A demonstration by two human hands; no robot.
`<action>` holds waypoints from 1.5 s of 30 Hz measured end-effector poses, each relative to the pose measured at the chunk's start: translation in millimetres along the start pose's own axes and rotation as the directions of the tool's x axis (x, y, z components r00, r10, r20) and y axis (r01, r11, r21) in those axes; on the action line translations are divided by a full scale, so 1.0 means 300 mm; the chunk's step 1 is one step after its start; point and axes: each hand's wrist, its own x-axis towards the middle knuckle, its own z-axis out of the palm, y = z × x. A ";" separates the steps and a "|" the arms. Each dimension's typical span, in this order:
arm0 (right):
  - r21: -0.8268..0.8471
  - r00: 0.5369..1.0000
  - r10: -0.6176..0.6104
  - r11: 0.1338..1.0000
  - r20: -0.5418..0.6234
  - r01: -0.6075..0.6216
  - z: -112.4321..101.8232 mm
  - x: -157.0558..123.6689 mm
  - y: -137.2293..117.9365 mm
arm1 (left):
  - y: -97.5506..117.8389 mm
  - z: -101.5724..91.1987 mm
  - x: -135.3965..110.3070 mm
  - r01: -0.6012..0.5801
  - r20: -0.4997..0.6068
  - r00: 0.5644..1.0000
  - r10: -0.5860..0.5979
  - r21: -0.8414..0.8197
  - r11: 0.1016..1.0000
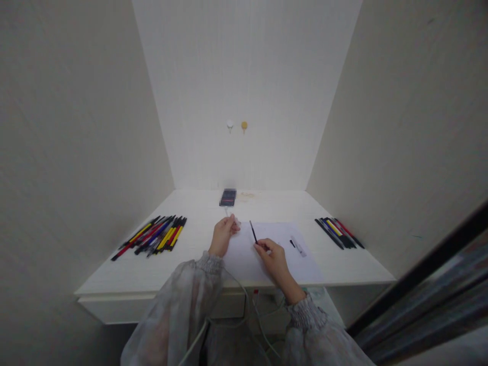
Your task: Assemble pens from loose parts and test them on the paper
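Observation:
My left hand (223,236) is closed on a small clear piece, maybe a pen part, above the left edge of a white sheet of paper (305,264). Fingers of my right hand (275,259) pinch a thin black pen-like stick (253,232) that points up and away over the paper. A clear pen barrel with a black tip (297,246) lies loose on the paper just right of my right hand.
A large pile of several coloured pens (154,236) lies at the left of the white desk (125,274). A smaller row of pens (338,233) lies at the right. A dark phone-like object (227,197) sits at the back. Walls close in on three sides.

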 end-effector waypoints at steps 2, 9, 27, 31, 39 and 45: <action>0.011 0.999 -0.016 1.000 0.044 0.015 0.002 -0.002 0.004 | 0.003 0.001 0.002 0.061 0.035 0.998 -0.054 -0.218 0.974; 0.006 0.997 -0.019 1.000 0.078 0.018 0.011 -0.002 0.011 | 0.011 0.003 0.000 0.131 0.089 0.991 -0.104 -0.382 0.915; -0.023 0.997 -0.010 1.000 0.082 0.012 0.006 -0.003 0.009 | 0.008 0.012 -0.006 0.017 0.101 0.995 0.012 -0.286 0.958; -0.024 0.999 -0.028 0.999 0.025 0.028 0.000 -0.002 0.012 | 0.018 0.016 -0.010 0.026 0.092 0.996 -0.003 -0.245 0.969; 0.012 0.987 -0.060 0.998 -0.150 0.062 -0.016 0.001 -0.001 | 0.032 0.025 -0.033 0.129 0.235 0.968 -0.083 -0.187 0.974; 0.161 0.949 0.079 0.987 -0.305 -0.031 -0.021 -0.011 -0.003 | 0.023 0.027 -0.047 0.163 0.405 0.905 -0.130 -0.048 0.985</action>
